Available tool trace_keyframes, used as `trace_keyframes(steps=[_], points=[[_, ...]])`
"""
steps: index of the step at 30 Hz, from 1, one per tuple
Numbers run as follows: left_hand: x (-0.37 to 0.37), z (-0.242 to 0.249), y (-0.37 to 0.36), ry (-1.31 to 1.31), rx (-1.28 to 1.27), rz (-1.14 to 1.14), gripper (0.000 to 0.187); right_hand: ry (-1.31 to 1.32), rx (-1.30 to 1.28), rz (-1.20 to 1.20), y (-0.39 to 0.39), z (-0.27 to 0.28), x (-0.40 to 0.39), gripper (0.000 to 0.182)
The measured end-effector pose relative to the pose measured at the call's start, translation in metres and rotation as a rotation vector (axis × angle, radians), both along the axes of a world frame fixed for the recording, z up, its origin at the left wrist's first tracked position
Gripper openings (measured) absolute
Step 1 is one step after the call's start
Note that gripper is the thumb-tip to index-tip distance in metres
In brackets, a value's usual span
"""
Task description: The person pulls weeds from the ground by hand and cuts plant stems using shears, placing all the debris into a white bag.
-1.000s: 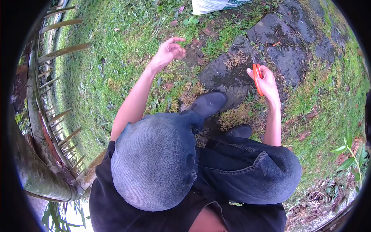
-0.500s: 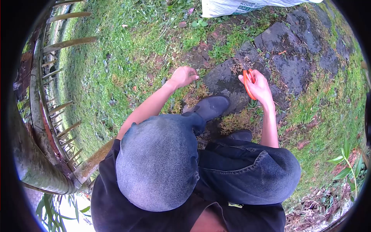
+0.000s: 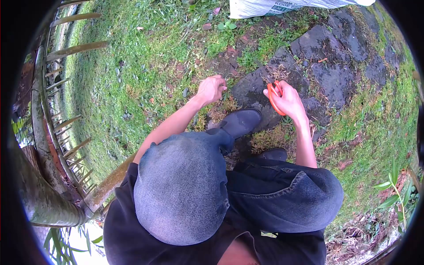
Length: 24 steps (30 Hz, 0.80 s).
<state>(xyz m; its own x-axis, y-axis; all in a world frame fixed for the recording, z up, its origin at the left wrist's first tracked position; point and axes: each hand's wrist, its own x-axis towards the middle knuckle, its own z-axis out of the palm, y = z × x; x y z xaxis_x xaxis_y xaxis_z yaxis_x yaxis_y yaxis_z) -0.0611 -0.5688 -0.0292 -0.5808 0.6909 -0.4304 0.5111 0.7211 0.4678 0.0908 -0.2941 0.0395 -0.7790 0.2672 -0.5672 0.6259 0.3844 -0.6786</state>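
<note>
Orange-handled scissors [image 3: 276, 99] are gripped in my right hand [image 3: 288, 100], over the dark stone slabs [image 3: 251, 90]. Their blades point up and left, and are hard to make out against the stone. My left hand [image 3: 212, 89] hangs over the grass edge, left of the slabs, with its fingers curled; anything between the fingertips is too small to tell. Dry brown plant bits [image 3: 277, 73] lie on the stone just beyond the scissors.
A white printed sack [image 3: 282, 8] is at the top. Bamboo fencing [image 3: 44, 132] runs down the left side. My shoe [image 3: 242, 121] rests on the slab's near edge. A leafy plant [image 3: 399, 196] grows at the lower right, beside dry debris.
My right hand has moved slightly left with the scissors, which are turned more to the left. My left hand has curled a little more.
</note>
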Motion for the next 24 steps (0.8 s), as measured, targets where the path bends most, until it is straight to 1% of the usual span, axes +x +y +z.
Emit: trace_keyframes(steps=[4,7,8,11,14,17,18,21,22,24], points=[[-0.002,-0.008,0.002,-0.029,-0.034,0.08,0.011,-0.001,0.018,0.08,-0.009,0.0,-0.001,0.049],[-0.004,-0.018,0.002,-0.026,-0.046,0.122,0.011,-0.004,0.003,0.092,-0.015,0.002,-0.002,0.047],[-0.005,-0.019,0.003,-0.024,-0.042,0.133,0.011,0.002,0.011,0.114,-0.016,0.002,-0.002,0.043],[-0.02,-0.018,0.007,-0.079,-0.143,0.29,0.012,0.06,0.1,0.219,-0.018,-0.01,0.001,0.039],[-0.042,-0.012,0.001,-0.318,-0.13,0.383,0.019,0.106,0.145,0.252,-0.022,-0.016,0.002,0.036],[-0.041,0.007,-0.009,-0.1,-0.09,0.059,0.029,0.094,0.131,0.253,-0.022,-0.019,0.001,0.036],[-0.041,0.016,-0.006,-0.146,-0.181,0.044,0.033,0.09,0.128,0.254,-0.022,-0.019,0.001,0.036],[-0.032,0.006,-0.008,-0.112,-0.109,-0.033,0.034,0.077,0.124,0.252,-0.023,-0.016,-0.002,0.036],[-0.026,0.01,-0.004,-0.139,-0.1,-0.027,0.037,0.071,0.125,0.256,-0.023,-0.014,-0.003,0.036],[-0.02,0.005,0.002,-0.083,-0.12,-0.097,0.037,0.068,0.118,0.263,-0.024,-0.015,-0.005,0.036]])
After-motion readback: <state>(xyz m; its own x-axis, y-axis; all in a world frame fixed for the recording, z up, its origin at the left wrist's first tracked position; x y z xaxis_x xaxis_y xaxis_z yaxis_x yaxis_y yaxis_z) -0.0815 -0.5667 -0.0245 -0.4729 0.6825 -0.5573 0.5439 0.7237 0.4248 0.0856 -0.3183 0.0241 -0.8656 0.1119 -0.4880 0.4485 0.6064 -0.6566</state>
